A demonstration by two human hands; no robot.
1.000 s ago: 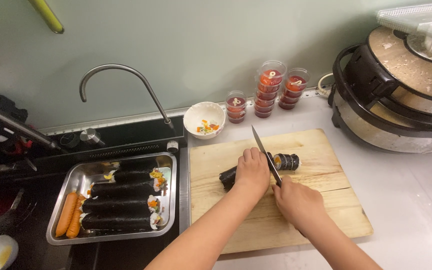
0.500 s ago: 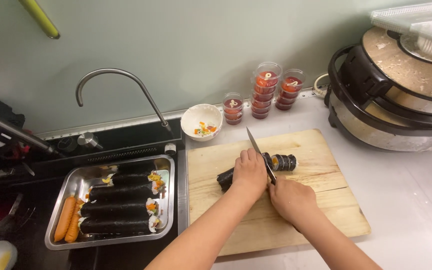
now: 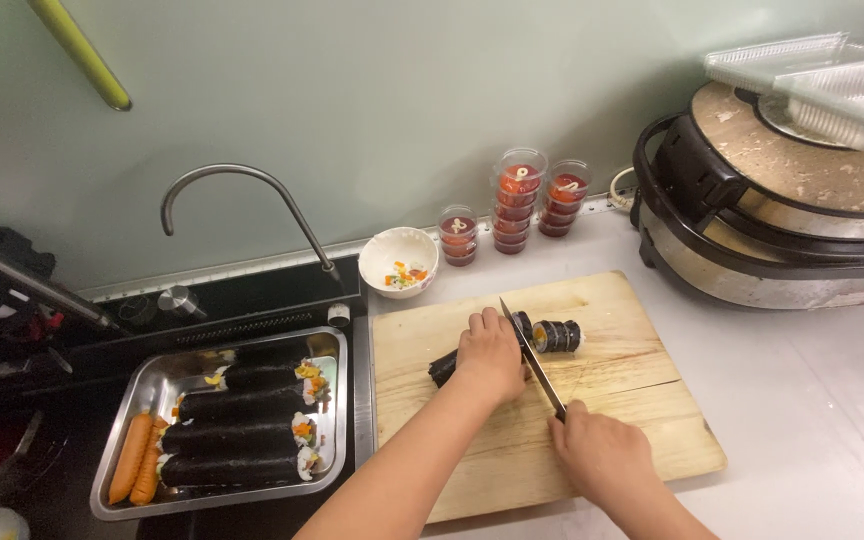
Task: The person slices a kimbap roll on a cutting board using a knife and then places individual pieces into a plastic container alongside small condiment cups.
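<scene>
Pinning the seaweed roll (image 3: 444,366) at frame centre on the cutting board (image 3: 632,400), the left hand (image 3: 490,355) clamps it; the right hand (image 3: 602,455) grips the knife (image 3: 530,355), whose blade runs just beside the fingers (image 3: 500,328), so a slip could nick them.

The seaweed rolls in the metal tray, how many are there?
4 whole seaweed rolls lie side by side in the metal tray, from its back edge to its front edge, beside two sausages. More could be hidden underneath.

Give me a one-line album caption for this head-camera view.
Left hand steadies a seaweed rice roll on a wooden cutting board while the right hand slices it with a knife.
</scene>
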